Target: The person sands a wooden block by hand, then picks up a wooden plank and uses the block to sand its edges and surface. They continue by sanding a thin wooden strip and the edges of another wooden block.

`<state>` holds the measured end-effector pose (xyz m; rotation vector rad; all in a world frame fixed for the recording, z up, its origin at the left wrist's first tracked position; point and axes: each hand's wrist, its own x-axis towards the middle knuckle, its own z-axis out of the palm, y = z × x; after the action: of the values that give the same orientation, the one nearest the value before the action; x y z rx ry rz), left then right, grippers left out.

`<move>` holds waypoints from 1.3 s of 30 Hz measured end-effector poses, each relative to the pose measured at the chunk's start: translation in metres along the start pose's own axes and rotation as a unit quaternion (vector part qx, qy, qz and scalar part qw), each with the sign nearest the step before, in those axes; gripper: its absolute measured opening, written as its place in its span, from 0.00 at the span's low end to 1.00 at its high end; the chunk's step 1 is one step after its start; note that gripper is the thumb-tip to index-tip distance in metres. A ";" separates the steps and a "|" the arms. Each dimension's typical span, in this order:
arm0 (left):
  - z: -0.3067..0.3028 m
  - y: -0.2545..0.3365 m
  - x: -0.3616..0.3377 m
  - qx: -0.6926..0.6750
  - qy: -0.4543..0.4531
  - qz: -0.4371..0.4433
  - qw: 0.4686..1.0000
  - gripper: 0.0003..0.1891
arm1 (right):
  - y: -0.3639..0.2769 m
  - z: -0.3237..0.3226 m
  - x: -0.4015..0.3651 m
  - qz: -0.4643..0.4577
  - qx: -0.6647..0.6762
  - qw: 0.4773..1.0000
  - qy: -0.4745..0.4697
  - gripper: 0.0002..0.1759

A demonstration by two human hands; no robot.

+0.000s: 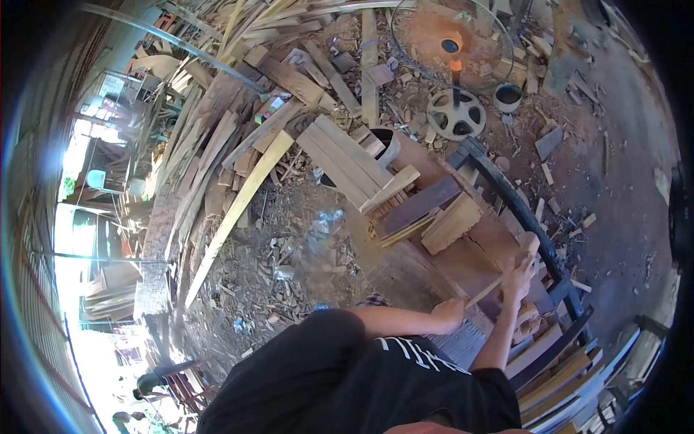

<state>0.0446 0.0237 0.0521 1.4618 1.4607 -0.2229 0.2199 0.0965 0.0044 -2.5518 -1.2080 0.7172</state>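
My left hand point(450, 316) is closed around the near end of a slim, pale wooden strip point(484, 293). Farther right, my right hand point(517, 278) is wrapped round what looks like the same strip, and a tan wooden end shows beyond its fingers. Both hands are over a brown wooden work surface point(466, 264) with a dark rail point(517, 199) along its right side. Ahead of them on that surface lie a short rough block point(452, 223) and a dark board point(419, 206). The fingers' exact grip is too small to make out.
Pale planks point(343, 159) lie side by side beyond the work surface. A long yellowish board point(238, 217) slants across the debris-covered ground at left. A spoked wheel point(456, 114) and a metal can point(508, 97) are at the far side. Stacked boards point(557, 376) stand at lower right.
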 end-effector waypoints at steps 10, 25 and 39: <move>0.006 -0.001 0.006 -0.010 0.006 -0.006 1.000 0.16 | -0.014 -0.001 -0.043 -0.007 -0.027 1.000 -0.004 0.36; 0.015 -0.010 0.009 0.042 0.006 0.035 0.998 0.20 | -0.007 -0.003 0.019 0.025 -0.001 1.000 -0.007 0.34; 0.000 -0.004 0.005 0.034 0.011 0.056 0.998 0.21 | -0.006 0.002 -0.003 0.014 -0.004 1.000 0.000 0.35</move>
<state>0.0423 0.0255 0.0466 1.5993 1.3962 -0.1897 0.2138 0.0980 0.0063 -2.5793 -1.1791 0.7189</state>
